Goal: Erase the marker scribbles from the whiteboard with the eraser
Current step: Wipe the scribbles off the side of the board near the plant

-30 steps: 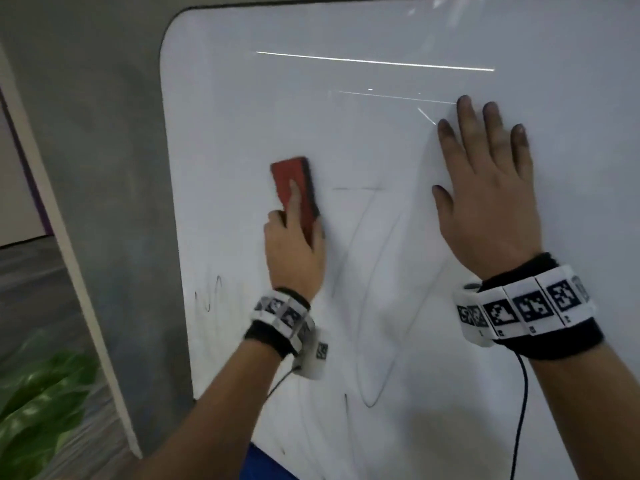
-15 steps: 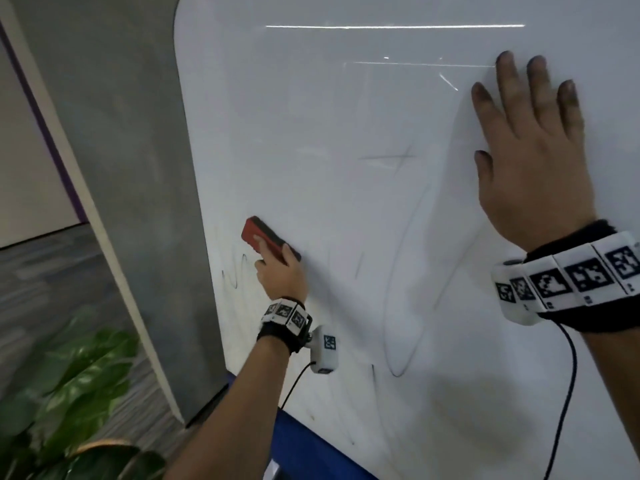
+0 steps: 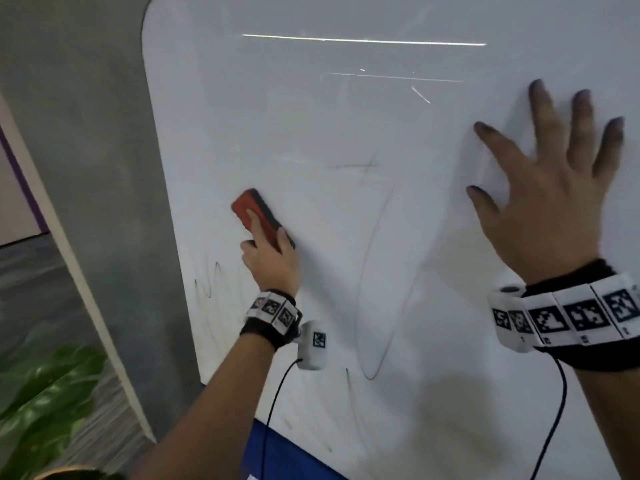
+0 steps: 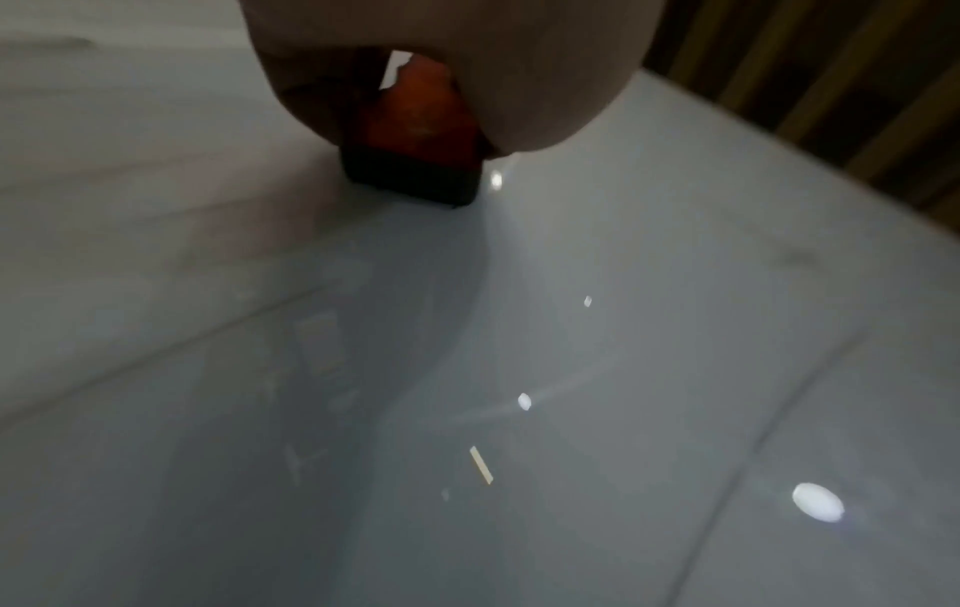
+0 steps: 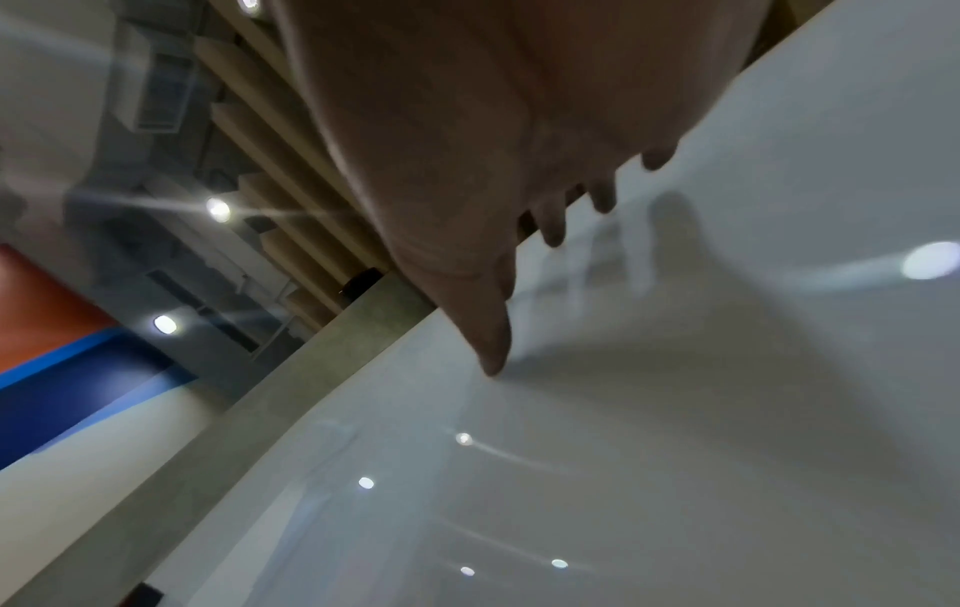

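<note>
Since a second ago the left hand point(image 3: 272, 261) had carried the red eraser point(image 3: 258, 214) down-left; fingers clasping it, tilted, against the whiteboard point(image 3: 311, 116). Zigzag scribbles point(image 3: 207, 282) lay just below-left. Right hand point(image 3: 550, 188) pressed flat, holding nothing.

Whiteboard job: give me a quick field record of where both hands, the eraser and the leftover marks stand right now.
left hand: grips the eraser, pressing it to the board
eraser: red back, dark pad against the whiteboard, tilted up-left
right hand: flat on the board, fingers spread, tips dark-smudged
whiteboard: upright, glossy, ceiling lights reflected
small squiggle: near the left edge, below-left of the eraser, unerased
long loop: between the two hands, unerased
faint cross: above the loop, partly wiped
</note>
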### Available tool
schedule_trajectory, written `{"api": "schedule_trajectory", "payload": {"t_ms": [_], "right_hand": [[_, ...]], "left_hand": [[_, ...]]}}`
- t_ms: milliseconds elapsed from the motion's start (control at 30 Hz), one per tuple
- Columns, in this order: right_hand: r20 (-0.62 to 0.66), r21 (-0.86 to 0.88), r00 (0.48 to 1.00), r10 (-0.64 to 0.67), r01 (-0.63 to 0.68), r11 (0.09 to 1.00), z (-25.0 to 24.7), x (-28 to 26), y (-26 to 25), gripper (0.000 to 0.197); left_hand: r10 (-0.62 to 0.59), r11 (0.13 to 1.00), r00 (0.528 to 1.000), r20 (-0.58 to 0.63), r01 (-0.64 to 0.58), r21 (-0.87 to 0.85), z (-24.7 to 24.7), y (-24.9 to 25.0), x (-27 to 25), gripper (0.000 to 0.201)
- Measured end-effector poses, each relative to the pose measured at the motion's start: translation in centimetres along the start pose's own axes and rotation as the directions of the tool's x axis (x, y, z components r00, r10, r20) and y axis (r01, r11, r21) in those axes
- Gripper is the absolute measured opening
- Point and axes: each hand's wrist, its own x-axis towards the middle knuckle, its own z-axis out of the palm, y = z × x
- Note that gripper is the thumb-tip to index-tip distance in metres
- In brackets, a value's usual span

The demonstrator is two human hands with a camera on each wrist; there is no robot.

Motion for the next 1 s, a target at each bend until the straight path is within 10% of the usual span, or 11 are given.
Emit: {"api": "schedule_trajectory", "payload": {"t_ms": [100, 233, 300, 367, 500, 567, 633, 733, 800, 867, 1000], "right_hand": [[-0.003, 0.005, 0.998, 0.066, -0.066, 0.998, -0.6, -0.8, 1.1, 0.071], [-0.008, 0.005, 0.998, 0.058, -0.058, 0.998, 0.0, -0.9, 1.2, 0.072], [-0.008, 0.007, 0.998, 0.058, -0.058, 0.998, 0.2, -1.2, 1.5, 0.072], [-0.011, 0.019, 0.999, 0.051, -0.051, 0.999, 0.3, -1.5, 1.9, 0.070], [-0.001, 0.016, 0.999, 0.032, -0.032, 0.999, 0.4, -1.9, 2.1, 0.069], [0.001, 0.015, 0.999, 0.033, -0.033, 0.999, 0.4, -2.1, 1.9, 0.070], [-0.005, 0.016, 0.999, 0.035, -0.035, 0.999, 0.5, -2.3, 1.8, 0.070], [-0.003, 0.022, 1.000, 0.023, -0.022, 1.000, 0.6, -2.7, 2.1, 0.069], [0.008, 0.034, 1.000, 0.005, -0.006, 0.999, 0.6, -2.9, 2.5, 0.069], [0.018, 0.037, 1.000, -0.013, 0.013, 0.999, 0.6, -3.2, 3.1, 0.069], [0.046, 0.027, 0.998, -0.037, 0.036, 0.999, 0.4, -4.2, 3.7, 0.070]], "left_hand": [[0.176, 0.984, 0.984, -0.010, -0.176, -0.015, 0.1, 6.1, 1.7, 0.062], [0.680, 0.725, 0.711, 0.181, -0.689, -0.015, 1.5, 11.9, -3.9, 0.059], [0.716, 0.684, 0.675, 0.179, -0.730, 0.016, 1.8, 11.9, -4.1, 0.058], [0.682, 0.721, 0.719, 0.135, -0.691, 0.039, 1.6, 11.2, -2.5, 0.059], [0.268, 0.963, 0.963, -0.023, -0.268, -0.023, 1.6, 10.8, 1.2, 0.062], [0.235, 0.971, 0.972, -0.026, -0.236, -0.025, 2.0, 11.2, -0.6, 0.063], [0.426, 0.905, 0.903, 0.058, -0.424, -0.041, 2.7, 10.9, -5.6, 0.063], [0.703, 0.680, 0.633, 0.323, -0.732, -0.045, 2.9, 8.6, -13.2, 0.061], [0.745, 0.603, 0.563, 0.358, -0.798, 0.002, 3.1, 7.3, -13.5, 0.058], [0.736, 0.627, 0.603, 0.306, -0.779, 0.027, 3.0, 7.5, -11.3, 0.059], [0.485, 0.872, 0.868, 0.104, -0.489, 0.015, 1.9, 9.0, -4.7, 0.064]]}}
